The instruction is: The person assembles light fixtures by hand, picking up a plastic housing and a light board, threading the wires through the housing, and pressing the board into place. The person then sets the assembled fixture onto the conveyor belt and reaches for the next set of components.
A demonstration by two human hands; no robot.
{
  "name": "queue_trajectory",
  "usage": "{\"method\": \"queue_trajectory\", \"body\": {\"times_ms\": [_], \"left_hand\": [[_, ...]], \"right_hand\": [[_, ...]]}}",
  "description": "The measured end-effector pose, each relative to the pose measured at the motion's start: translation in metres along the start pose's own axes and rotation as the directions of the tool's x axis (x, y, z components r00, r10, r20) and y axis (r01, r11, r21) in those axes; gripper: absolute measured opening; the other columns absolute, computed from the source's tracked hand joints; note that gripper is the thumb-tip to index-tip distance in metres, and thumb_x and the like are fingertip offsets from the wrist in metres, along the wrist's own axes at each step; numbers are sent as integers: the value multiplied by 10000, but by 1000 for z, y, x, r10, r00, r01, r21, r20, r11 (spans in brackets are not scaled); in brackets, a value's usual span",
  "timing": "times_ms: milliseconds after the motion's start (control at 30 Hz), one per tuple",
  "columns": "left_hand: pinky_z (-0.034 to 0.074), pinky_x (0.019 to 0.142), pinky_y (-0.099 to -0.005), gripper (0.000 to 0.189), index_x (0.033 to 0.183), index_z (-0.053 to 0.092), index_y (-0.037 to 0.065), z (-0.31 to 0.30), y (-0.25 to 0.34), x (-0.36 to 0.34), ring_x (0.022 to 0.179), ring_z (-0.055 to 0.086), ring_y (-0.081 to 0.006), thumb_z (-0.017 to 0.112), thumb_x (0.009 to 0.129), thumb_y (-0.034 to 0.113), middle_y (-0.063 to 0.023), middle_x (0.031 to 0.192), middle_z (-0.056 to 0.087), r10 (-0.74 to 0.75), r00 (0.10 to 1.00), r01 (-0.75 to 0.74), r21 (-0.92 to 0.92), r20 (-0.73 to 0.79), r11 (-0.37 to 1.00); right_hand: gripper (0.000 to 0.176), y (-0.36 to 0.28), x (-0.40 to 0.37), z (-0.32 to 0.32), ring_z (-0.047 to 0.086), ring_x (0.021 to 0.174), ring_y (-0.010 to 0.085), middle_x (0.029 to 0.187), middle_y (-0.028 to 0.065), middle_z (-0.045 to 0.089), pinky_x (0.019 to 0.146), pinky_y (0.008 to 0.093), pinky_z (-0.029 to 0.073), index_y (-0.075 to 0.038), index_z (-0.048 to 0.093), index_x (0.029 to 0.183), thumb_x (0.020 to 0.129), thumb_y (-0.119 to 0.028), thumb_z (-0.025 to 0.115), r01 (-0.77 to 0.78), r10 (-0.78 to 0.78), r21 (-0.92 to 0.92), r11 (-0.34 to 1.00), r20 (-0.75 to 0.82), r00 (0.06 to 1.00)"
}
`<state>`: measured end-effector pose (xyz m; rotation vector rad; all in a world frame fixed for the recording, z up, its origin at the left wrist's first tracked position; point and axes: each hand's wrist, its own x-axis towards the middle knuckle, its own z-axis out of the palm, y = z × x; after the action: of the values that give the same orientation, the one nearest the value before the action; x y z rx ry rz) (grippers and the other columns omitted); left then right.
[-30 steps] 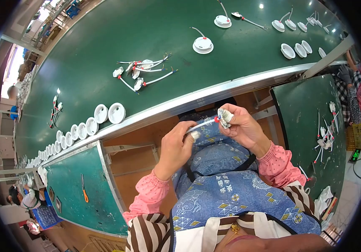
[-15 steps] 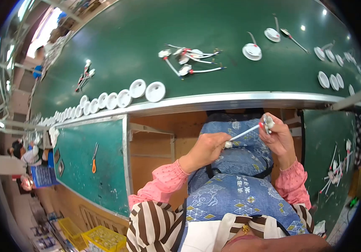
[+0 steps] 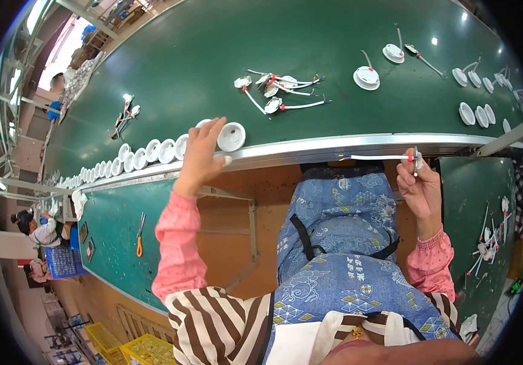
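Note:
My left hand (image 3: 199, 153) reaches over the table's front edge with its fingers stretched out and a white cover on the thumb tip. Its fingers overlap one of the white round cups and lie just left of the front white round cup (image 3: 231, 137). In my right hand (image 3: 421, 185), a white cable with a red collar (image 3: 383, 157) is pinched by the flat round part at its end. The cable points left, level, and its bare end shows coloured wires.
On the green table (image 3: 182, 61) lie several cabled parts (image 3: 279, 91) in a pile. White round caps with cables (image 3: 366, 78) stand at the right. Orange-handled scissors (image 3: 140, 237) rest on the left side table. More cabled parts (image 3: 488, 246) lie on the right side table.
My left hand has let go of the cable and moved left and forward to the row of cups. My right hand has shifted right, still gripping the part, with the cable now level.

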<state>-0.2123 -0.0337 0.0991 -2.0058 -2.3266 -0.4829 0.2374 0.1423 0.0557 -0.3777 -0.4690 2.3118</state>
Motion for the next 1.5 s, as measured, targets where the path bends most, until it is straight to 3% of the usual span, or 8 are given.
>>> {"method": "queue_trajectory", "body": {"times_ms": [167,333,500,633,800,933,1367,1500], "left_hand": [[475,947,-443,638,1303,628,39,20,-19,42,1040,525,-386,765,690,150,-147,1120,646,7,991,-9,8,133,1000],[501,783,-462,545,1113,679,31,65,60,47,903,599,-344,799,698,361,-138,956,624,22,982,-20,9,-187,1000],[509,746,-459,555,1160,624,34,113,146,69,883,642,-344,810,732,334,-125,941,650,-51,962,29,-85,-268,996],[525,701,-387,644,1258,638,27,106,175,80,793,642,-238,853,722,313,-67,849,635,-99,992,67,-346,-76,936],[505,903,-392,845,1410,536,38,120,159,101,1076,572,-293,881,674,268,-139,1168,573,130,991,-126,-431,-19,893],[449,1010,-425,800,1357,562,26,130,168,119,1113,557,-322,874,661,267,-150,1151,578,124,992,-111,-441,1,891],[385,960,-404,880,1432,442,37,104,198,99,1190,557,-324,816,637,89,-153,1293,568,172,972,-231,-511,-161,828],[421,1053,-431,836,1427,472,34,97,199,94,1200,549,-355,798,660,99,-159,1362,550,171,979,-205,-551,-114,809]], "right_hand": [[221,-1,-6,10,451,631,135,790,83,558,513,241,344,23,587,1142,952,-83,623,32,-32,1,999,4,999],[167,-9,-11,1,432,609,130,787,98,573,519,244,339,4,601,1099,967,-97,611,98,-97,29,995,-38,995],[156,-14,-10,-1,434,610,135,791,102,576,524,245,353,12,593,1092,979,-95,603,172,-167,47,984,-95,981],[192,-28,-15,-4,449,625,138,817,101,593,528,244,353,19,588,1132,977,-93,609,265,-267,-41,963,-54,962],[176,-27,-15,-4,515,639,119,852,92,623,512,218,374,-10,575,1101,985,-121,647,393,-432,-311,866,-66,899],[159,-21,-10,18,608,714,81,915,61,674,572,178,463,-24,596,1089,990,-129,661,387,-487,-499,776,-83,869],[134,-3,9,46,595,778,46,928,34,671,660,208,493,14,623,1063,981,-87,656,382,-391,-793,475,199,899],[108,-3,8,49,591,776,42,925,33,669,663,210,489,19,627,1050,975,-57,640,388,-372,-819,422,233,898]]}}
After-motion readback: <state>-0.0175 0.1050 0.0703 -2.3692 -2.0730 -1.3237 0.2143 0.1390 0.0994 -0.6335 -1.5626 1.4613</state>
